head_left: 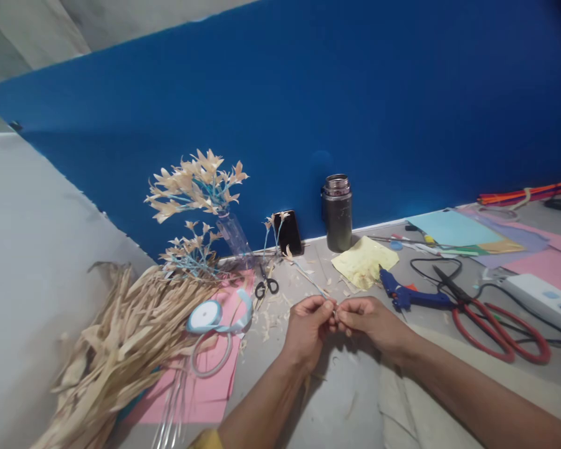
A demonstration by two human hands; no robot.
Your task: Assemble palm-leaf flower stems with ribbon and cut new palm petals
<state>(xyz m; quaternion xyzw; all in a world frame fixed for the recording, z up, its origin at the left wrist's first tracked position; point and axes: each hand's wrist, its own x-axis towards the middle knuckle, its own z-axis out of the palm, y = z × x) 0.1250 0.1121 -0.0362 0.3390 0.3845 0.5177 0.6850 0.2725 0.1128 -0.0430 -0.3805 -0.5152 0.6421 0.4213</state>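
Observation:
My left hand (308, 327) and my right hand (369, 321) meet over the grey table, fingertips pinched together on the near end of a thin blue-wrapped stem (308, 279). The stem slants up and away to the left and ends in a small beige leaf tip. Both hands are closed on it. A roll of light blue ribbon (204, 316) lies left of my left hand on a pink sheet (206, 390). A blue glue gun (409, 294) lies just right of my right hand.
A heap of dried husk strips (121, 343) fills the left. Finished beige-and-blue sprigs stand in a clear bottle (234, 234) by the blue wall. Small black scissors (266, 285), a phone (288, 232), a steel flask (337, 212), yellow paper (364, 260), red-handled scissors (500, 324), coloured sheets (453, 229).

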